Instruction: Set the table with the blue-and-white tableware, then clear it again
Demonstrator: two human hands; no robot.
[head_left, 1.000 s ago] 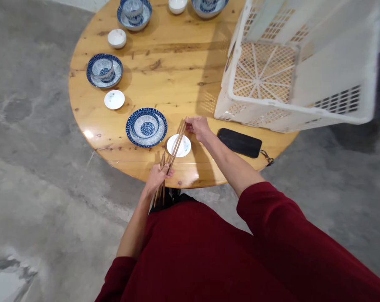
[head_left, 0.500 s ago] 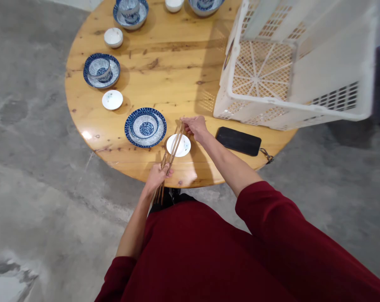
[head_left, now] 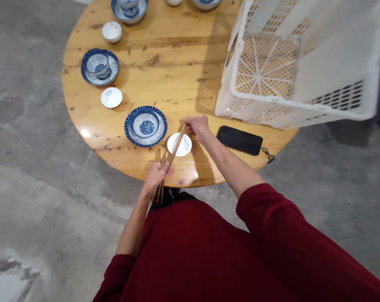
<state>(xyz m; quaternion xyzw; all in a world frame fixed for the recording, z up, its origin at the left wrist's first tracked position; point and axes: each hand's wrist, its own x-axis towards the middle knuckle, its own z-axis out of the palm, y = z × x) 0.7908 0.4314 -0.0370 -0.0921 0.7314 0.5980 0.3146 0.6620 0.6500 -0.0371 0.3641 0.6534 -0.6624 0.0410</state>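
— What lies near the front of the table (head_left: 164,84)?
— A small dish (head_left: 185,144), just right of a plate (head_left: 155,139) with a bowl (head_left: 145,126) on it.
— Over the dish?
— Chopsticks (head_left: 176,147), slanting from the left hand (head_left: 158,175) in front to the right hand (head_left: 198,126) behind.
— Farther right?
— A phone (head_left: 240,140), with a crate (head_left: 284,116) behind it.
— Left?
— Behind the plate, a second dish (head_left: 111,97); beyond that, a second plate (head_left: 95,82) bearing a second bowl (head_left: 98,63).

A: Lighting's decent, right? The table (head_left: 164,90) looks pretty bright, with white glare spots on its left and near edges.
B: Yep, though the crate (head_left: 303,116) throws a soft shadow left, speckled with light through its holes.
A: Sharpness?
B: Fine mid-table. The crate's right side looks smeary and kinda stretched, and the floor (head_left: 45,126) reads dimmer.
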